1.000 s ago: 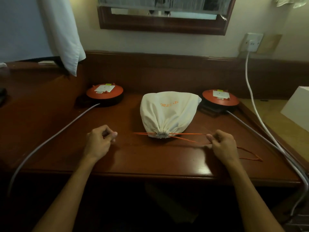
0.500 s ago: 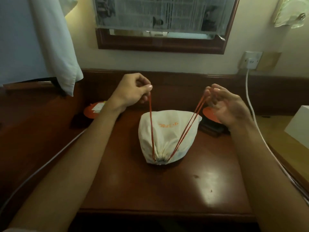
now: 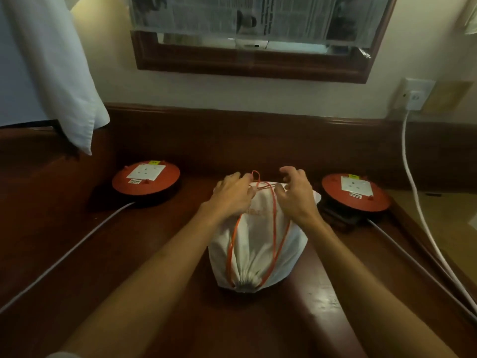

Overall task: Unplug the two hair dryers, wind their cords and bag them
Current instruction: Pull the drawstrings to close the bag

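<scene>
Both hands have come down onto the far end of the white bag [image 3: 258, 244] on the counter [image 3: 180, 254]. Left hand [image 3: 233, 193] pinches the orange string [image 3: 274, 223]; right hand [image 3: 295, 193] hovers with loosely bent fingers.

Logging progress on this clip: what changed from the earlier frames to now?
Both hands carried the orange drawstrings from the near desk edge, up, then over the white bag. The left hand pinches them at the far end; the right hand hovers beside. Bag and both red socket reels stayed put.

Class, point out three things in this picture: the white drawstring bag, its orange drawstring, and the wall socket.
white drawstring bag [image 3: 258, 254], head view, on its front cloth.
orange drawstring [image 3: 274, 228], head view, on the middle strand.
wall socket [image 3: 416, 97], head view, on its faceplate.
</scene>
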Tool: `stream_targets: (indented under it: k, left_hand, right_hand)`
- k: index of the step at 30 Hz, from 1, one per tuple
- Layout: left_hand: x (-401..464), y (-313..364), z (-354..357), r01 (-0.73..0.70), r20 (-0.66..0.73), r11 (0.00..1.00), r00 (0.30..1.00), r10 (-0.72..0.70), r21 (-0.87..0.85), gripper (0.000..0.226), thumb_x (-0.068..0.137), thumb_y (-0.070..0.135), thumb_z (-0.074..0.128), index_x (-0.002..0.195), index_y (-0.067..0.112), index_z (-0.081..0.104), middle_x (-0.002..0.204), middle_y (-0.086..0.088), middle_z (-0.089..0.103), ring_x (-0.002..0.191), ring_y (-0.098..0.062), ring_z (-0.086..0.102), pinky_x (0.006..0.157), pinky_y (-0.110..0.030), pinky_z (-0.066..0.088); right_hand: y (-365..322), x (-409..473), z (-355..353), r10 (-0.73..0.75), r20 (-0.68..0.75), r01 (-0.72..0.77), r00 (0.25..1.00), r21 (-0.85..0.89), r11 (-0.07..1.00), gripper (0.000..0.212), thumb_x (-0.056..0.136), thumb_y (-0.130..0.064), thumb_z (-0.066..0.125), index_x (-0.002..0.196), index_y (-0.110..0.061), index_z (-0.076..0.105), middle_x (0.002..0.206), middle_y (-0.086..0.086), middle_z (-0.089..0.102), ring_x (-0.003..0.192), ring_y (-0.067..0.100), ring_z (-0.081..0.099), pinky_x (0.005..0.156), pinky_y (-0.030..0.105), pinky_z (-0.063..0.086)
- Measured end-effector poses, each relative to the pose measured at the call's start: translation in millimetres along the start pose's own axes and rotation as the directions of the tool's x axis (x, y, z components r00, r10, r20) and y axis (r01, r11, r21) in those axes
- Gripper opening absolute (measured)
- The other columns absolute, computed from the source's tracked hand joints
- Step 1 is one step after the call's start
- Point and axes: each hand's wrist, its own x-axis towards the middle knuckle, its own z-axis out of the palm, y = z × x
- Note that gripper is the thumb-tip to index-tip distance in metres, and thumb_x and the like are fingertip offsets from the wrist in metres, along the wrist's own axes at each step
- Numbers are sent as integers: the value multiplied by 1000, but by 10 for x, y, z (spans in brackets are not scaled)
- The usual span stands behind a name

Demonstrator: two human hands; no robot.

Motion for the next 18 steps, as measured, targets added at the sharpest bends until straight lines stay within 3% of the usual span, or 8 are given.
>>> stream_targets:
  k: [3, 6, 10, 14, 16, 18]
  left_hand:
    - [-56, -137, 331, 27, 37, 994, 999, -31, 109, 56, 107, 44, 25, 158, 22, 25, 167, -10, 18, 156, -27, 10, 126, -47, 8]
    - [-108, -209, 519, -24, -89, 987, 995, 39, 159, 58, 107, 44, 21, 159, 19, 22, 168, -8, 18, 156, -25, 7, 127, -45, 2]
    - [-69, -277, 605, -33, -171, 980, 983, 67, 198, 58, 104, 44, 19, 155, 19, 31, 161, -7, 32, 152, -25, 20, 126, -45, 7]
    - [-55, -261, 636, 1, -179, 984, 983, 31, 176, 57, 105, 44, 20, 155, 19, 34, 161, -7, 34, 151, -25, 22, 126, -44, 7]
    - [-3, -258, 545, -6, -143, 996, 990, 19, 89, 56, 107, 45, 22, 156, 19, 31, 163, -5, 32, 153, -23, 19, 126, -43, 5]
    - [-9, -260, 330, 12, -59, 995, 998, -17, -96, 59, 108, 49, 17, 158, 19, 27, 166, -3, 27, 155, -20, 14, 126, -41, 2]
  right_hand:
    - [203, -148, 295, -21, 116, 61, 993, -352, 934, 51, 103, -42, 44, 148, -17, 45, 157, 9, 36, 146, 28, 29, 120, 45, 27]
    - [333, -213, 457, 10, 211, 90, 977, -457, 885, 60, 106, -47, 30, 158, -17, 28, 170, 9, 7, 157, 28, -4, 125, 47, 0]
    - [387, -152, 508, 24, 263, 109, 964, -479, 871, 62, 107, -45, 21, 162, -18, 12, 170, 6, -8, 155, 23, -17, 124, 42, -10]
    - [404, -71, 520, 30, 307, 124, 951, -469, 874, 61, 108, -46, 20, 162, -20, 10, 170, 5, -10, 155, 22, -18, 123, 41, -12]
    - [382, -7, 459, 24, 339, 107, 941, -365, 925, 59, 108, -45, 24, 162, -21, 15, 170, 4, -4, 156, 21, -14, 123, 42, -11]
    - [318, -33, 296, 26, 317, 13, 948, -122, 992, 55, 108, -43, 31, 159, -22, 26, 170, 1, 10, 156, 16, -5, 127, 42, -4]
